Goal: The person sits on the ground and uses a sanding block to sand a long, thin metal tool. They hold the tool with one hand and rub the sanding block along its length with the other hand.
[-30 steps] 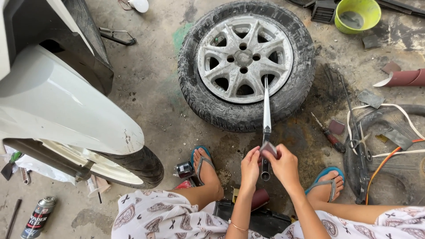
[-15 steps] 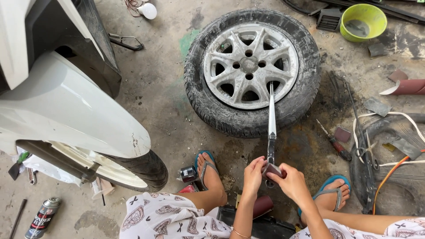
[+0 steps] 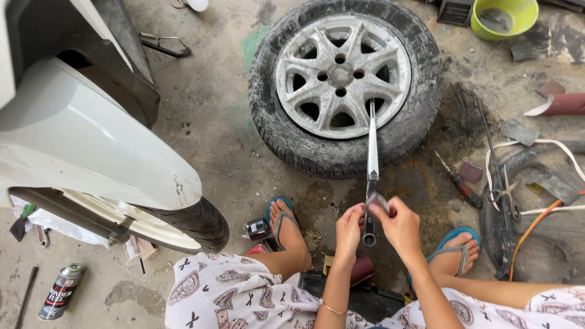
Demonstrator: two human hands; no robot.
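- my left hand has its grip closed around the lower part of a long metal bar, just above its round end.
- my right hand pinches a small grey piece against the same bar, fingers curled tight.
- the bar's far tip rests on the silver rim of the wheel lying flat on the concrete floor.
- a white scooter stands to the left; a spray can lies near it.

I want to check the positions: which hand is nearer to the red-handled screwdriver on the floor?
Right. The right hand lies just left of the screwdriver; the left hand is farther left, beyond the metal bar.
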